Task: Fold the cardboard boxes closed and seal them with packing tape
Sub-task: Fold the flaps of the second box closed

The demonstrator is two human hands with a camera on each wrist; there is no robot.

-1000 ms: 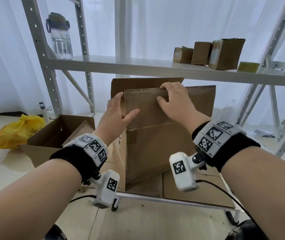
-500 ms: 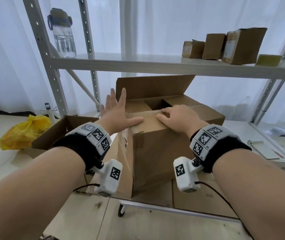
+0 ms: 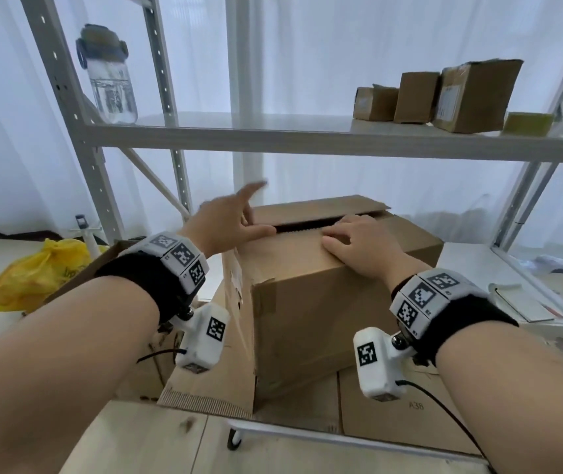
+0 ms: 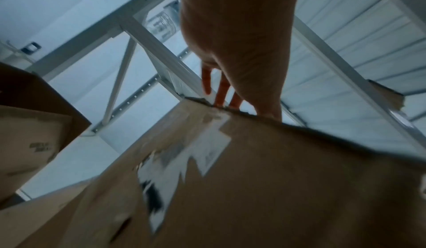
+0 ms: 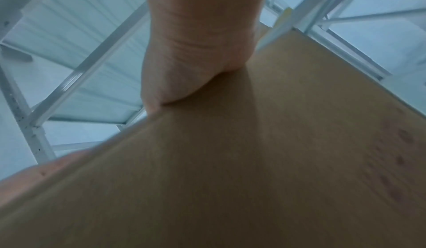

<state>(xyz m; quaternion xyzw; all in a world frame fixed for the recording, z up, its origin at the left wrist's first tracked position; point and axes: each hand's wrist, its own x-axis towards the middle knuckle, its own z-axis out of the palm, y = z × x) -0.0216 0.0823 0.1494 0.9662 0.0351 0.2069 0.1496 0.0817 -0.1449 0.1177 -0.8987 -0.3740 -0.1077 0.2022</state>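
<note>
A brown cardboard box stands on flattened cardboard on the low shelf in front of me. Its near flap is folded down flat and the far flap lies almost flat, leaving a narrow dark slit between them. My right hand lies palm down on the near flap by the slit, its fingers slightly bent. My left hand is at the box's left top corner, fingers straight, thumb on the flap. The left wrist view shows the box side with a torn white label. In the right wrist view the palm presses on cardboard.
A second open box and a yellow plastic bag sit on the floor at left. Three small boxes and a yellowish roll rest on the upper shelf, beside a water bottle.
The near flap went from upright to flat on the box under my right hand, and the far flap came down too. My left hand shifted to the box's left top corner.
</note>
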